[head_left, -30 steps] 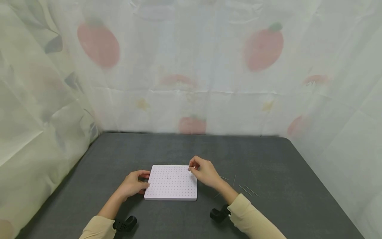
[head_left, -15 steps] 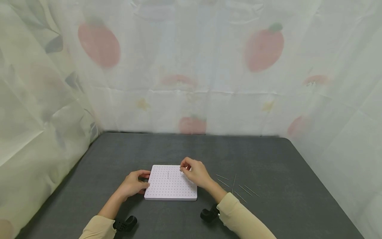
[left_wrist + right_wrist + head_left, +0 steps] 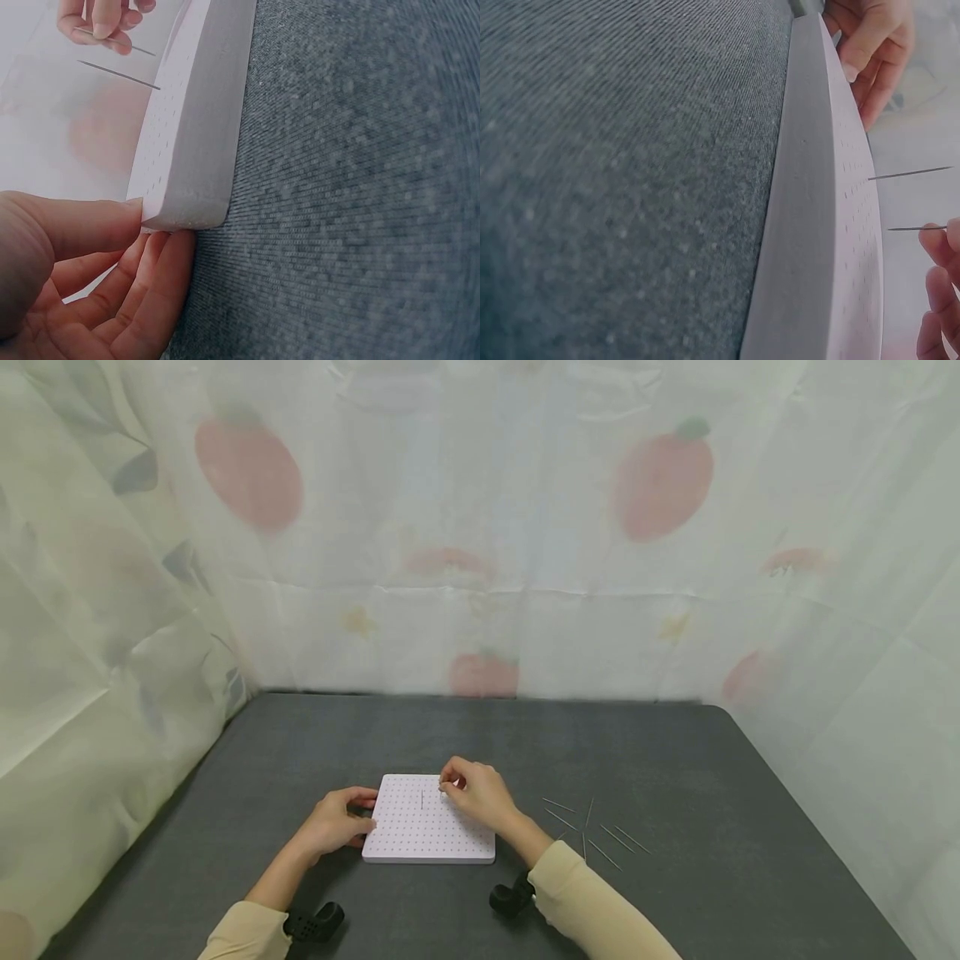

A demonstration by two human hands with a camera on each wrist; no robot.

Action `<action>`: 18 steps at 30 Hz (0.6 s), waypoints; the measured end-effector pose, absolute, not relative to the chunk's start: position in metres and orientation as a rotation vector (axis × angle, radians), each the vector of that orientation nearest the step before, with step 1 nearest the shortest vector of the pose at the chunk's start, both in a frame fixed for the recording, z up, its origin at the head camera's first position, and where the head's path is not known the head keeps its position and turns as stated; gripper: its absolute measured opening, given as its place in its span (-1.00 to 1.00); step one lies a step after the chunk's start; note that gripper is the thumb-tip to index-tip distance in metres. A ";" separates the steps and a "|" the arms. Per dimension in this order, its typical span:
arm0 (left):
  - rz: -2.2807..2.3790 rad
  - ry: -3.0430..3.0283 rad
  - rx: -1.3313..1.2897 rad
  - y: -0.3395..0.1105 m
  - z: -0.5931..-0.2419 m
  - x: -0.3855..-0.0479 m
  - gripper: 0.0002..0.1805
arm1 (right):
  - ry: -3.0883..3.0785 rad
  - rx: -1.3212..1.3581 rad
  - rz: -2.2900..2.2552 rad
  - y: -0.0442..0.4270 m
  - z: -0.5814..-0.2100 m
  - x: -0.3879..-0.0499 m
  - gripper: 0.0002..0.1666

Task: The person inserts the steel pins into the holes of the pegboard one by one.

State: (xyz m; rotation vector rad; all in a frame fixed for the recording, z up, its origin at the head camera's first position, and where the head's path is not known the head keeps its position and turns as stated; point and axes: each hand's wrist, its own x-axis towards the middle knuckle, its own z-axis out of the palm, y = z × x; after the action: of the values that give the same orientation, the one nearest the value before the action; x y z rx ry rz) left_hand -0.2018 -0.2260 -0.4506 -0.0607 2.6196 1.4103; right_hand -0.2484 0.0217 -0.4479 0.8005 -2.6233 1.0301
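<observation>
A white board with rows of small holes (image 3: pixel 427 831) lies flat on the dark table. My left hand (image 3: pixel 335 818) grips its left edge, thumb at the upper rim and fingers against the side (image 3: pixel 112 285). One thin metal needle (image 3: pixel 422 800) stands upright in the board. My right hand (image 3: pixel 480 793) pinches a second needle (image 3: pixel 907 229) between thumb and fingers over the board's far part, to the right of the standing one. In the right wrist view its lower tip points at the holed face, with a small gap showing.
Several loose needles (image 3: pixel 602 858) lie scattered on the dark table (image 3: pixel 675 777) to the right of the board, beyond the right forearm. A patterned curtain (image 3: pixel 555 635) hangs behind the table, and more fabric (image 3: pixel 112 693) hangs along its left side.
My right hand has moved left across the board with its needle, closer to the standing one. More loose needles show beside the forearm. My left hand has stayed in place.
</observation>
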 end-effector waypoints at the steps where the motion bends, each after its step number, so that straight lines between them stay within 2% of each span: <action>1: 1.412 2.618 -0.059 -0.226 -0.450 -0.202 -0.43 | -2.629 0.800 1.022 0.021 -0.448 -0.249 -0.97; 18: 1.411 2.610 -0.053 -0.226 -0.448 -0.201 -0.42 | -2.717 0.826 0.951 0.015 -0.448 -0.249 -0.96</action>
State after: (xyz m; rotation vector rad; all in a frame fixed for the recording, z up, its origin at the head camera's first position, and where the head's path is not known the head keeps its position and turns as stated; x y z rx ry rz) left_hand -0.2013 -0.2259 -0.4484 -0.0535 2.6097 1.4108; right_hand -0.2492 0.0150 -0.4484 0.8264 -2.7172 0.9510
